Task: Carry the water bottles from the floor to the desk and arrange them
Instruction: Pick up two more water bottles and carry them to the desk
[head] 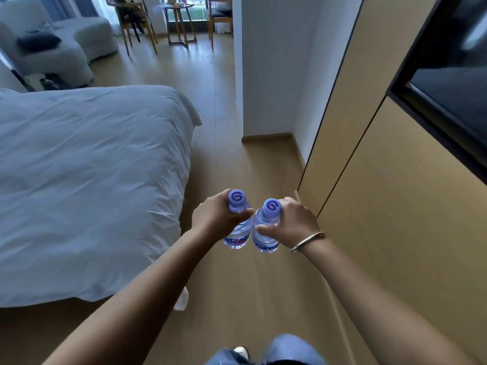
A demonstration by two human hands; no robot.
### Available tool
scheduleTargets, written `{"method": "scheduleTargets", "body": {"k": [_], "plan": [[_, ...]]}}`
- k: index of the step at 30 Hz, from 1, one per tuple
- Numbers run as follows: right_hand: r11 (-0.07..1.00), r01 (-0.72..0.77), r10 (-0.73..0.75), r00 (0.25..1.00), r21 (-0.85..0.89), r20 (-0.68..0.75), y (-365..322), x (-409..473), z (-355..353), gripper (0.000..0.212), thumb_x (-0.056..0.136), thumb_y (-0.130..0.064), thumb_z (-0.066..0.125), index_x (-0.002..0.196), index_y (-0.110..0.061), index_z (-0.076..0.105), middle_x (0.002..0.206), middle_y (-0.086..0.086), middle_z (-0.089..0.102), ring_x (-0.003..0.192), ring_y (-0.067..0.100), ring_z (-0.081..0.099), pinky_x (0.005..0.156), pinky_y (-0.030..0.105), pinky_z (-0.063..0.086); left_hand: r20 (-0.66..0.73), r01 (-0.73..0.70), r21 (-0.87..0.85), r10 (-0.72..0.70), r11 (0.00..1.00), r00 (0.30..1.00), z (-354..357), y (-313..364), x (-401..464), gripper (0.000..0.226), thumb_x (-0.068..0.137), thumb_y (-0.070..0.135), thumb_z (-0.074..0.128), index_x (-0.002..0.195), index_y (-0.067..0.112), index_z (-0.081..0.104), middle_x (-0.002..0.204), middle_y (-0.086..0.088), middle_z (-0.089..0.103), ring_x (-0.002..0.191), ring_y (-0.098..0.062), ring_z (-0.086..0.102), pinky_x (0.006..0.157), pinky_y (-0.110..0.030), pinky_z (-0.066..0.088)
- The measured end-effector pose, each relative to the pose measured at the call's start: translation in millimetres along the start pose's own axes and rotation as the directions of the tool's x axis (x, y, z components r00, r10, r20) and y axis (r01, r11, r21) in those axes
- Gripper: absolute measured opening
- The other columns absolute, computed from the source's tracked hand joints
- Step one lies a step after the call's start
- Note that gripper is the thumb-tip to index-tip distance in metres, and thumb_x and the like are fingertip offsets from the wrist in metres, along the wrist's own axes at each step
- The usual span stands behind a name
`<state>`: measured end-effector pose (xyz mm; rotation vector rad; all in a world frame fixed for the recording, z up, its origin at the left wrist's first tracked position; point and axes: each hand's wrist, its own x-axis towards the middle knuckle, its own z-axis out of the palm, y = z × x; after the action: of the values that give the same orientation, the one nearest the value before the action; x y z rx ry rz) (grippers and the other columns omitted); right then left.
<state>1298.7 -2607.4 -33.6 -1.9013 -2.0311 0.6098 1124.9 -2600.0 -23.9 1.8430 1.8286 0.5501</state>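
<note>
I hold two clear water bottles with purple caps upright, side by side, above the wooden floor. My left hand grips the neck of the left bottle. Around the neck of the right bottle curls my right hand, which wears a metal bangle at the wrist. The two bottles nearly touch. The desk is not clearly in view.
A bed with white bedding fills the left. Tan cabinet doors line the right, with a dark screen above. A white wall corner stands ahead. Far back are wooden chairs, a small round table and a sofa.
</note>
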Motion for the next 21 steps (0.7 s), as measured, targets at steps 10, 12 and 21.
{"method": "scheduleTargets", "body": {"k": [10,12,21], "plan": [[0.999,0.041,-0.043,0.997,0.033,0.063,13.1,165.3,-9.0,0.037,0.062,-0.052,0.069,0.075,-0.019,0.058,0.075,-0.002,0.050,0.070,0.020,0.052,0.062,0.024,0.033,-0.027,0.058,-0.012,-0.058,0.998,0.998,2.1,-5.5,161.4,0.026,0.070,0.053,0.065,0.063,0.035,0.047,0.063,0.014,0.055,0.069,-0.014,0.056,0.058,-0.025,0.035],[0.998,0.062,-0.064,0.996,0.033,0.067,19.2,202.7,-16.0,0.035,0.062,-0.051,0.069,0.071,-0.022,0.054,0.073,-0.004,0.048,0.069,0.019,0.051,0.060,0.024,0.033,-0.028,0.062,-0.022,-0.063,0.998,0.998,3.5,-0.9,196.2,0.027,0.071,0.052,0.065,0.063,0.034,0.047,0.063,0.015,0.055,0.068,-0.013,0.056,0.056,-0.023,0.033],[0.984,0.179,-0.178,0.982,-0.011,0.056,38.4,376.2,-52.4,0.038,0.062,-0.055,0.069,0.072,-0.021,0.055,0.067,-0.007,0.041,0.064,0.016,0.045,0.048,0.019,0.023,-0.074,0.124,-0.111,-0.132,0.986,0.988,0.1,20.8,355.7,0.021,0.072,0.045,0.068,0.071,0.029,0.055,0.070,0.010,0.061,0.074,-0.017,0.060,0.068,-0.031,0.047]]}}
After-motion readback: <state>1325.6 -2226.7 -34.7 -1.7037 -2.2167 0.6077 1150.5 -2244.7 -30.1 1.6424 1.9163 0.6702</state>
